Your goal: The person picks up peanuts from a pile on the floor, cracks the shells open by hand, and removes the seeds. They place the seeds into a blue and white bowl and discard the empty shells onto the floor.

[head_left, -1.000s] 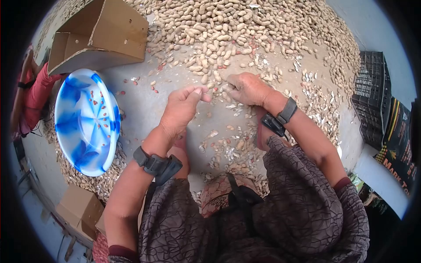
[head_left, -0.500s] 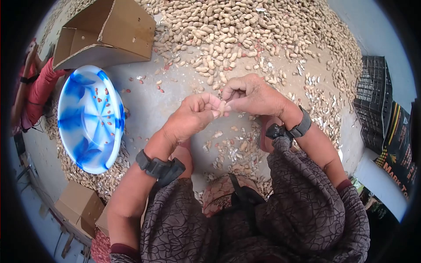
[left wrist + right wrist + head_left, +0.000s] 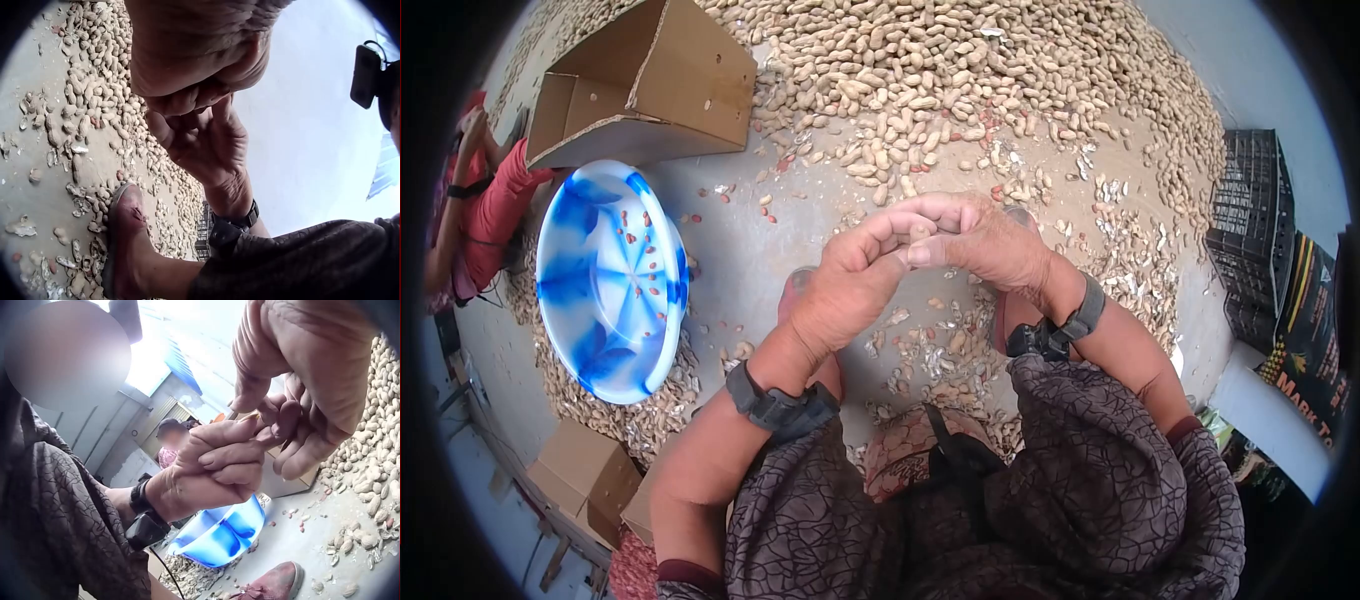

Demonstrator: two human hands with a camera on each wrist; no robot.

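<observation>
Both hands meet in front of the knees, fingertips together around a peanut [image 3: 251, 417] that is mostly hidden by the fingers. My left hand [image 3: 855, 275] curls its fingers and thumb at it from the left. From the right, my right hand [image 3: 990, 245] pinches with thumb and bent fingers, as the right wrist view also shows. Below and beyond the hands lie loose peanuts [image 3: 920, 125] in their shells, spreading up into a large heap. Broken shells [image 3: 945, 345] litter the floor between the feet.
At the left stands a blue and white basin [image 3: 565, 265] with several red kernels in it. Behind it is an open cardboard box [image 3: 690, 85]. A black crate [image 3: 1245, 230] and a printed sack [image 3: 1305, 350] stand at the right. Another person [image 3: 495, 215] sits at far left.
The hands were apart a second ago, the right one by the peanuts on the floor. They came together at a peanut, and now the fingers close more tightly round it.
</observation>
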